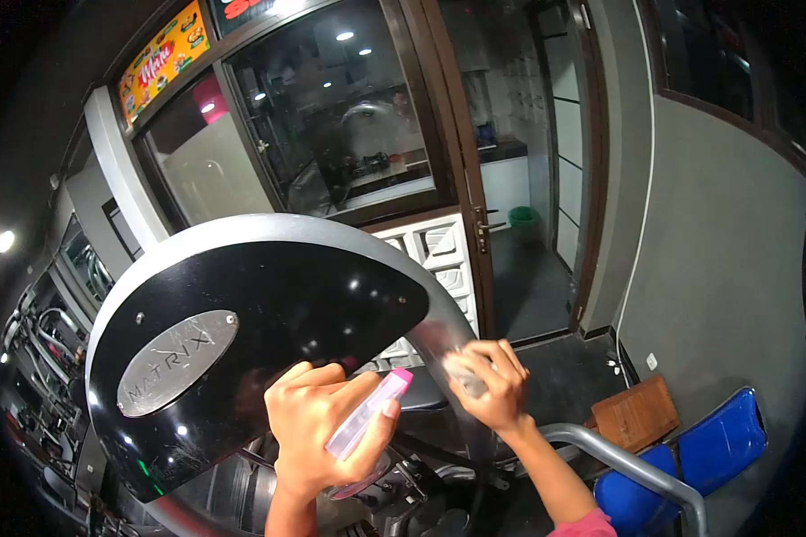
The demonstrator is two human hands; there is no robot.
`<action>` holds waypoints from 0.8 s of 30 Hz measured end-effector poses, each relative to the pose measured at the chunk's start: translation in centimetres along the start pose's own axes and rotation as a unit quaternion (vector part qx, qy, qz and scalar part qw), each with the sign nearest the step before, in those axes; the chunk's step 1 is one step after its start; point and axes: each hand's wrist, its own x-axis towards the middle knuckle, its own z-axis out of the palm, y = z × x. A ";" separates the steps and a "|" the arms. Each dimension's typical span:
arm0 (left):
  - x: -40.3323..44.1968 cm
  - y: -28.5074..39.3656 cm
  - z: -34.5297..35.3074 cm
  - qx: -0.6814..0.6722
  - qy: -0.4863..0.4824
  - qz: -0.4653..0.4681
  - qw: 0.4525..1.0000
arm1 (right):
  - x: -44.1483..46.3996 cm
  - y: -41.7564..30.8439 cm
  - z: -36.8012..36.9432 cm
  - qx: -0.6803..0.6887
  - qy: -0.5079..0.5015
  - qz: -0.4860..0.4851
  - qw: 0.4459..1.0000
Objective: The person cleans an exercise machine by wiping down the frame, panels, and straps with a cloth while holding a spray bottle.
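Note:
My left hand [318,425] is closed around a spray bottle with a translucent head [364,419] and a pink tip. The tip points up and to the right, and most of the bottle's body is hidden below the hand. My right hand [494,387] grips a pale cloth [466,374], slightly blurred, against the grey curved frame [443,336] of a gym machine. Left of both hands is the machine's black panel [304,286], bearing an oval metal MATRIX plate [177,362].
A grey tubular bar [627,465] curves at the lower right, in front of blue seats [716,443] and a brown wooden board [636,413]. Behind the machine are a window [331,116] and a glass door with a brown frame [475,179]. Other gym equipment [40,340] stands at far left.

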 end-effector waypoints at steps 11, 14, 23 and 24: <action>-2.6 1.5 2.0 0.045 0.024 0.021 0.998 | -1.9 4.6 1.3 0.189 0.065 0.112 0.974; -4.6 1.5 3.4 -0.052 0.002 0.021 0.998 | -1.7 6.0 0.7 0.216 0.021 0.138 0.966; -9.5 0.4 9.7 -0.319 -0.098 -0.202 0.921 | 6.3 4.2 3.1 0.334 -0.003 0.221 0.916; -10.0 -0.1 10.1 -0.320 -0.095 -0.208 0.920 | 5.3 4.9 3.1 0.378 -0.020 0.266 0.886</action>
